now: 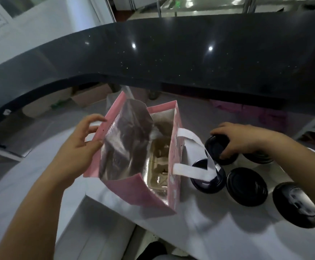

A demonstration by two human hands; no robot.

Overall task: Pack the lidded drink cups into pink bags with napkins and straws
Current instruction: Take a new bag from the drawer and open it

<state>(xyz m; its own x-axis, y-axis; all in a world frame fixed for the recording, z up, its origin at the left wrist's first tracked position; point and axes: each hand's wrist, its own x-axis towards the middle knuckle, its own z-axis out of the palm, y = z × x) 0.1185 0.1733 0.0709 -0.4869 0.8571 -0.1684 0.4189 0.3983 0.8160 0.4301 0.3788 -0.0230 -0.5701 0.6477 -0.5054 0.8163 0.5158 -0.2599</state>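
A pink bag (pixel 134 192) with a silver lining stands open on the white counter (pixel 199 233). A brown cardboard cup tray (pixel 158 166) lies at its bottom. My left hand (pixel 77 145) holds the bag's left wall at the rim, thumb inside. To the right stand several cups with black lids. My right hand (pixel 241 139) grips the lid of the far cup (pixel 216 147) from above. The bag's white handle (pixel 194 171) drapes over another cup's lid (pixel 209 179). No napkins or straws show.
More lidded cups (pixel 246 186) (pixel 297 205) stand at the right, near the counter's edge. A raised black countertop (pixel 171 59) curves across the back. A gap in the white counter opens at the lower left, below the bag.
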